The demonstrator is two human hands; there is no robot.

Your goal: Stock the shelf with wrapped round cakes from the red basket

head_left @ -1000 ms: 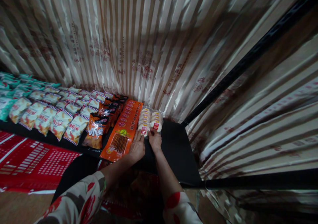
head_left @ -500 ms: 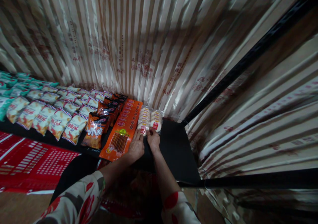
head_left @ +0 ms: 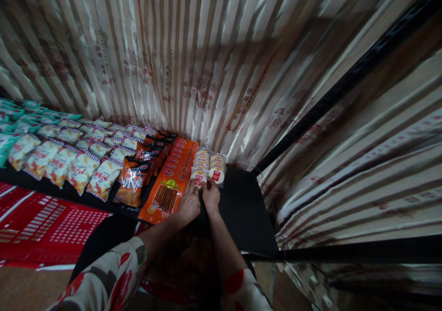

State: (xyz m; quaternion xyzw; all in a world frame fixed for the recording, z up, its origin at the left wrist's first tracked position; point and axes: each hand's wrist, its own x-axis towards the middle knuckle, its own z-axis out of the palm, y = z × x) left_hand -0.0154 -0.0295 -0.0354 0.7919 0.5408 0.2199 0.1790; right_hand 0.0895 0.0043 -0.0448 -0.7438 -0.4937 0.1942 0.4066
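Two clear packs of round white cakes with red labels (head_left: 209,165) lie side by side on a black shelf (head_left: 241,210), near its back. My left hand (head_left: 189,204) lies flat with fingers stretched, touching the near end of the left pack and the edge of a long orange snack pack (head_left: 171,181). My right hand (head_left: 211,196) rests just beside it, its fingertips on the near edge of the cake packs; whether it pinches the wrapper is hidden.
Rows of white, orange and teal snack bags (head_left: 79,159) fill the shelf to the left. A striped shiny curtain (head_left: 193,62) hangs behind and to the right. A black frame post (head_left: 345,81) runs diagonally. Red printed sheeting (head_left: 44,228) lies below left.
Both hands have slid slightly forward and closer together at the near end of the cake packs. The packs have barely shifted.
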